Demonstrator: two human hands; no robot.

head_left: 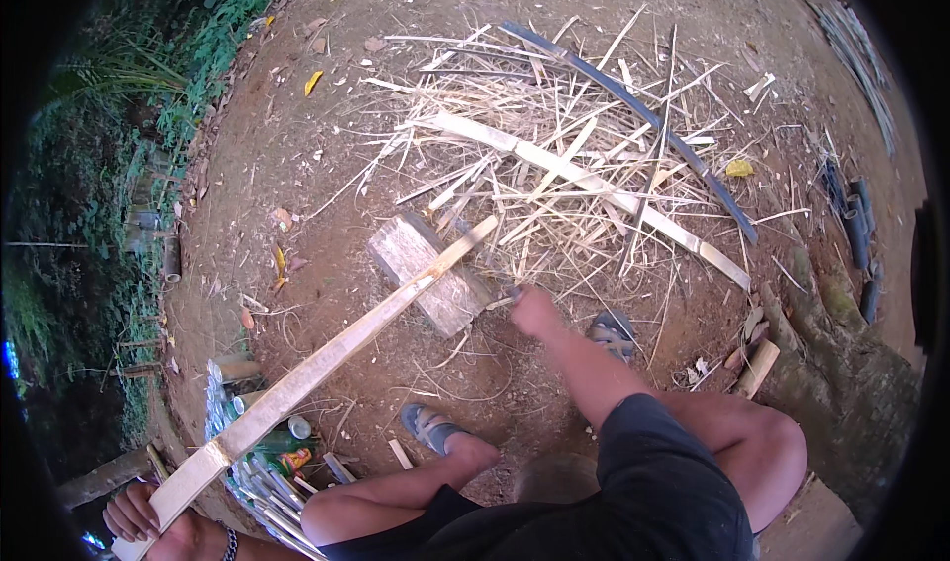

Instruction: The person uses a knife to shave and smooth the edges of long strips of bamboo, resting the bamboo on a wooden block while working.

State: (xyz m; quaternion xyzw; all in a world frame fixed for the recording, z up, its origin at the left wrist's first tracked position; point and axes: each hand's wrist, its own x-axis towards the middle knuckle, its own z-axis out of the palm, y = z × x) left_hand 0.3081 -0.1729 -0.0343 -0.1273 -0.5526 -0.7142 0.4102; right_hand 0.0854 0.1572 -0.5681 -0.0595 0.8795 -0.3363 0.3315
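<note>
My left hand [139, 514], at the lower left, is closed round the near end of a long split bamboo strip [327, 355]. The strip slants up and to the right, its far part lying across a squared wooden block [450, 309] on the ground. My right hand [537, 314] is closed on a dark-handled tool [514, 292] just right of the block. Motion blurs this hand, and the tool's working end is hard to make out.
Beyond the block spreads a heap of bamboo shavings [594, 200], with a pale bamboo strip [574, 172] and a dark strip [633, 106] on top. Bottles [272, 437] and cut sticks stand by my left knee. A tree root [841, 363] rises at the right.
</note>
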